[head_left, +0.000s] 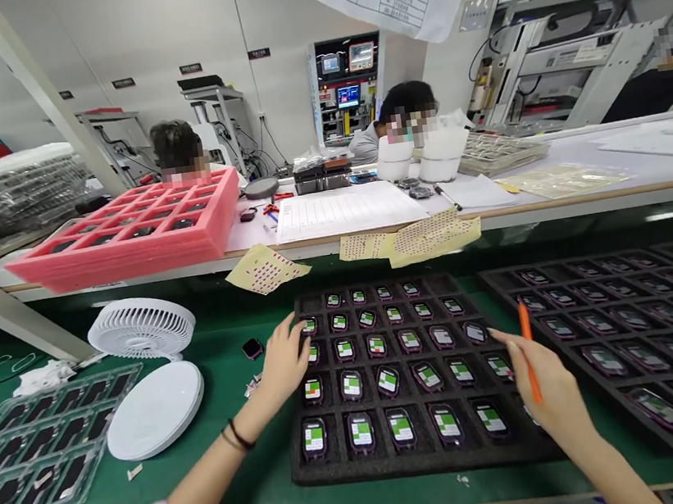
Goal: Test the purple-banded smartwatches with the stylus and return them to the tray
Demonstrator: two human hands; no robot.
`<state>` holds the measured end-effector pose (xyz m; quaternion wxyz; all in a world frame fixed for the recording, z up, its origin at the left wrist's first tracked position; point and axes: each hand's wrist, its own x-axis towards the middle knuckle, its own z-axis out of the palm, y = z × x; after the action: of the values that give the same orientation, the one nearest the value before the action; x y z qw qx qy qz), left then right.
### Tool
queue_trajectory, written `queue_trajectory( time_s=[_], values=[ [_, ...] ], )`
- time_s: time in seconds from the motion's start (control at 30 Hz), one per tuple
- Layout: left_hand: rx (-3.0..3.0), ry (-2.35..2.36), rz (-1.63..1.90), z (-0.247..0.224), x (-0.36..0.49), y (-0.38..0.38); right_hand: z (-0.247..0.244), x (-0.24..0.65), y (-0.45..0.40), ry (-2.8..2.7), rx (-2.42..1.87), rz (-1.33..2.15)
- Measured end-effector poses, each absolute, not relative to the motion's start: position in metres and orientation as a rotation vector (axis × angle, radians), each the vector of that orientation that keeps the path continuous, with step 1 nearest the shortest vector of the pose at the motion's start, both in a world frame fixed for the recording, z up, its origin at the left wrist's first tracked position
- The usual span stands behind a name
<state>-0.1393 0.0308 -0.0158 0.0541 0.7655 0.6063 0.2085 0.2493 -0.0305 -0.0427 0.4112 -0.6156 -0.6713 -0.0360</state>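
Note:
A black foam tray [395, 463] holds rows of watch units, most with lit green and white screens. My left hand [285, 354] rests at the tray's upper left edge, fingers bent over a watch in the left column; whether it grips that watch is hidden. At the tray's right side, my right hand [545, 381] holds an orange pen-like tool [529, 351], which stands nearly upright between its fingers. Its fingertips are close to a watch with a dim screen [476, 333] in the right column.
A second black tray [582, 381] of watches lies right. Left are a white fan [156, 412], a clear tray [99, 448] and a loose watch [252, 348]. A shelf behind bears a pink foam tray [127, 263] and papers [347, 209]. Several people sit beyond.

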Motion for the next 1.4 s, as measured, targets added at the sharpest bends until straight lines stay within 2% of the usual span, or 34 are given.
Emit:
queue_trajectory(
  time_s=[0.13, 0.33, 0.57, 0.8, 1.03, 1.17, 1.4],
  values=[
    [2.557, 1.665, 0.278, 0.007, -0.112, 0.095, -0.019, 0.196, 0.041, -2.188, -1.220, 0.211],
    [2.516, 1.626, 0.045, 0.003, -0.093, 0.168, -0.022, 0.127, 0.149, -2.389, -1.335, 0.228],
    [2.431, 1.521, -0.112, 0.004, -0.101, 0.197, -0.028, 0.120, 0.194, -2.441, -1.528, 0.348],
    [2.330, 1.485, 0.098, -0.011, -0.100, 0.205, -0.034, 0.117, 0.206, -2.393, -1.556, 0.473],
    [2.076, 1.408, 0.613, -0.019, -0.111, 0.188, -0.034, 0.127, 0.201, -2.094, -1.431, 0.648],
    [1.793, 1.312, 0.827, -0.026, -0.105, 0.163, -0.029, 0.133, 0.185, -1.871, -1.257, 0.873],
    [1.424, 1.128, 0.936, -0.011, -0.091, 0.122, -0.017, 0.124, 0.133, -1.542, -0.925, 1.318]
  ],
)
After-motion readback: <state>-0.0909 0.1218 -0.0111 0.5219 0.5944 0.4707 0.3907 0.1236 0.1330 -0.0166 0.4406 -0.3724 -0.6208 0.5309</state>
